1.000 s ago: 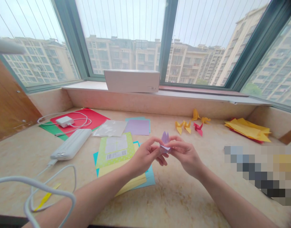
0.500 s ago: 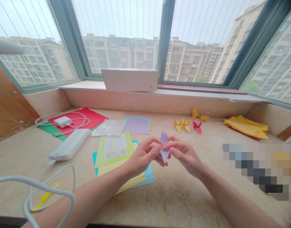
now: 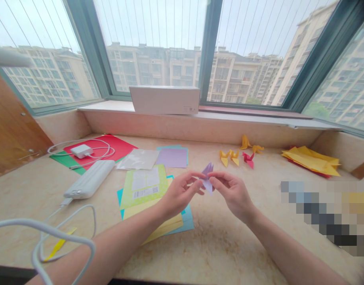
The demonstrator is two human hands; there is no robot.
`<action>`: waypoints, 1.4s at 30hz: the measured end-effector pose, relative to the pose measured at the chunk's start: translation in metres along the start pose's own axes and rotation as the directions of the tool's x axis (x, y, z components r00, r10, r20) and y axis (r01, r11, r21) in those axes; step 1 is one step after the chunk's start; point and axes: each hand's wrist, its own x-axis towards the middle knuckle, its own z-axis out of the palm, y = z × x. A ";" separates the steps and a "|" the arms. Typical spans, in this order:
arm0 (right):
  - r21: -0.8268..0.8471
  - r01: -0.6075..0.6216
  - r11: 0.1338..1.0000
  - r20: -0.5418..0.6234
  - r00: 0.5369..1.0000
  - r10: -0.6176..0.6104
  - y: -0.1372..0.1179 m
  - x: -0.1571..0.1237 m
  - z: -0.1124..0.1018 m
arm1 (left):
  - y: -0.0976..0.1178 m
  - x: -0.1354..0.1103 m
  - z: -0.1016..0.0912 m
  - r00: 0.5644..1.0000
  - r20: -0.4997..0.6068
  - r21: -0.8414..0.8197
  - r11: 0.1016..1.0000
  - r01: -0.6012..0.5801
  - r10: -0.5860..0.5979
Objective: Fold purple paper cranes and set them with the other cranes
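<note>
A small lilac folded paper figure (image 3: 207, 176) is held above the stone counter (image 3: 217, 241), a little in front of me. My left hand (image 3: 180, 194) pinches its left side with thumb and fingertips. My right hand (image 3: 233, 192) pinches its right side, fingers curled. Both hands meet over the right edge of a stack of coloured paper sheets (image 3: 146, 194). Behind the hands, several finished folded figures, yellow ones (image 3: 229, 157) and a red one (image 3: 248, 159), rest on the counter.
A white power bank (image 3: 89, 179) with white cables (image 3: 51, 241), a white charger (image 3: 81, 151) on red and green sheets, a lilac sheet (image 3: 172, 158), a clear wrapper (image 3: 138, 159). Yellow sheets (image 3: 312, 160) lie far right. A white box (image 3: 165, 100) sits on the window sill.
The lilac figure has been turned between my fingers, from points upright to tilted up and right. Both hands stayed in nearly the same place.
</note>
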 end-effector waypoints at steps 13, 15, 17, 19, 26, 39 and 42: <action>-0.019 0.135 0.991 0.107 0.985 -0.132 0.003 -0.007 0.001 | 0.005 0.002 -0.002 0.996 -0.076 -0.017 0.999 0.041 -0.042; -0.001 0.164 0.986 0.119 0.979 -0.163 0.005 -0.006 0.001 | 0.007 0.001 -0.001 0.995 -0.081 -0.036 0.998 0.053 -0.056; 0.005 0.174 0.985 0.104 0.979 -0.174 0.008 -0.005 0.002 | 0.008 0.001 0.000 0.995 -0.071 -0.050 0.996 0.069 -0.072; -0.006 0.178 0.984 0.072 0.982 -0.177 0.011 -0.004 0.002 | 0.008 0.000 0.001 0.994 -0.051 -0.051 0.995 0.089 -0.092; -0.027 0.268 0.963 0.074 0.961 -0.266 0.012 -0.001 0.003 | 0.007 -0.003 0.004 0.984 -0.087 -0.107 0.984 0.144 -0.154; -0.166 0.367 0.915 0.135 0.928 -0.348 0.017 -0.004 0.000 | 0.008 -0.004 0.008 0.974 -0.130 -0.100 0.979 0.175 -0.187; -0.155 0.355 0.922 0.152 0.931 -0.333 0.013 -0.006 0.001 | 0.008 -0.003 0.008 0.975 -0.128 -0.147 0.975 0.165 -0.184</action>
